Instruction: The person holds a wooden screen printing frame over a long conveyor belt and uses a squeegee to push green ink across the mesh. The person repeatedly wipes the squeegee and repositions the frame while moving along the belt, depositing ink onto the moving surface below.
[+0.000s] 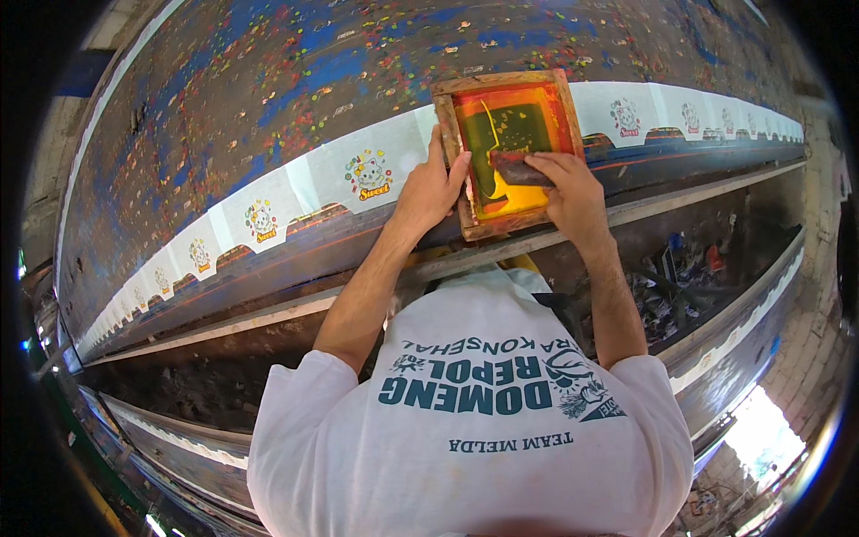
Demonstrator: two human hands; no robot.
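A wooden-framed printing screen (501, 227) lies on the long table, over the row of white pieces. Its mesh is orange-red at the borders, with a dark green middle and a pool of wet yellow ink (522, 199) on the near side. My left hand (428, 195) grips the frame's left side, the thumb over the wood. In my right hand (574, 195) is a dark squeegee (517, 168), held across the mesh at the edge of the yellow ink. The piece under the screen is hidden.
White pieces (322, 190) with a printed cartoon cat design run along the table's near edge on both sides. Beyond them the tabletop (295, 72) is spotted with colourful ink. A ledge (662, 204) borders the near side, and a trough (662, 286) with scraps lies below.
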